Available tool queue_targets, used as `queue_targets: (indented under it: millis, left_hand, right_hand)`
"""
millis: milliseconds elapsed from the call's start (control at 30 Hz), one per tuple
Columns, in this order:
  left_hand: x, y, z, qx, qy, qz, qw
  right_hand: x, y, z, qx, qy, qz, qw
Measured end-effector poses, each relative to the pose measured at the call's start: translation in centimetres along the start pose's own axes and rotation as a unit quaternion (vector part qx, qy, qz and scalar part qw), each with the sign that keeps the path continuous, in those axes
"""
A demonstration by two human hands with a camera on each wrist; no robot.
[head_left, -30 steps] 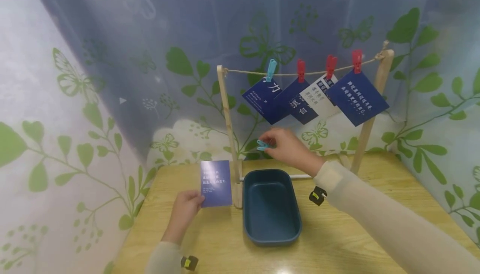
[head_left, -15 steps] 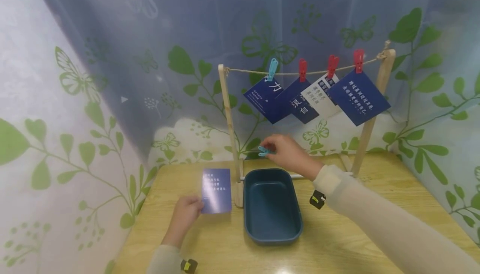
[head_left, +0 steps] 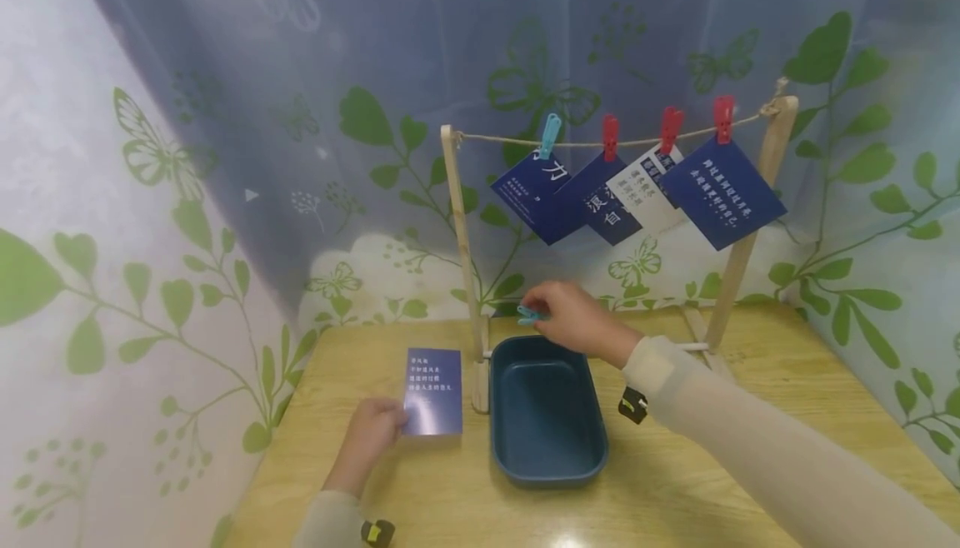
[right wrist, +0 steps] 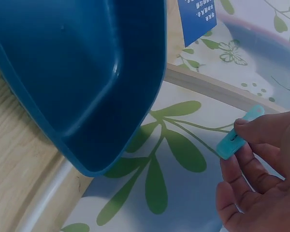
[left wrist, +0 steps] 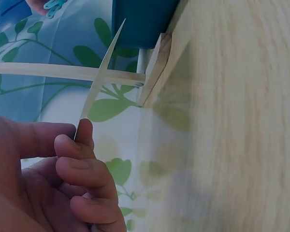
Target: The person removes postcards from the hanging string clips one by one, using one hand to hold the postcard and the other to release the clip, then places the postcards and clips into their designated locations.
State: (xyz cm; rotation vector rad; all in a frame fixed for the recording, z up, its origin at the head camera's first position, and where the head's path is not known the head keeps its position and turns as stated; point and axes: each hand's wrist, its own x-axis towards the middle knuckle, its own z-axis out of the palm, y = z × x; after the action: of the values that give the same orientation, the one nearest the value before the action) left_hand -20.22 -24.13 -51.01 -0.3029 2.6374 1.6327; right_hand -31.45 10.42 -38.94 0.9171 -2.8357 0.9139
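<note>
Blue card (head_left: 437, 390) in left hand (head_left: 371, 427), turquoise clothespin (right wrist: 232, 142) in right hand (head_left: 573, 317)

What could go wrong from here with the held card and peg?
The blue card is pinched at one edge by the left hand, so it might bend or slip. The turquoise clothespin in the right hand might drop into or behind the tray if the pinch loosens. The hanging cards overlap in the head view, so bumping the rope could shift them.

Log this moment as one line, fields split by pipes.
left hand: holds blue card | right hand: pinches light-blue clothespin | cord: four cards clipped | tray: on table
</note>
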Motion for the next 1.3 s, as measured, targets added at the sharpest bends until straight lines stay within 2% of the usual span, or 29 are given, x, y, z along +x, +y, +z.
queue_targets:
  millis: [233,467,567,667,900,1300]
  left_hand:
    - [-0.2,-0.8,0.0,0.077,0.012,0.007,0.997]
    - [-0.3,-1.0,0.5,0.083,0.001,-0.008,0.9965]
    - [-0.1,-1.3,0.5,0.099,-0.003,-0.01,0.9951]
    - [0.2,-1.6,0.7,0.116,-0.006,-0.01,0.9932]
    - [0.5,-2.0,1.0,0.138,-0.005,-0.016,0.9903]
    - [0.6,-2.1,1.5,0.169,-0.005,-0.032,0.985]
  right_hand:
    - [-0.1,0.6,0.7,-0.019,-0.024,0.004,0.9995]
    - [-0.3,0.6,1.5,-0.03,-0.038,0.0,0.9989]
    - [-0.4,0.7,2.1,-0.041,-0.052,-0.002,0.9978]
    - [-0.5,0.9,2.8,-0.057,-0.062,-0.009,0.9964]
    - [-0.6,1.6,4.2,-0.113,-0.052,-0.042,0.9913]
    - [-0.7,2.1,5.8,-0.136,-0.078,-0.071,0.9851]
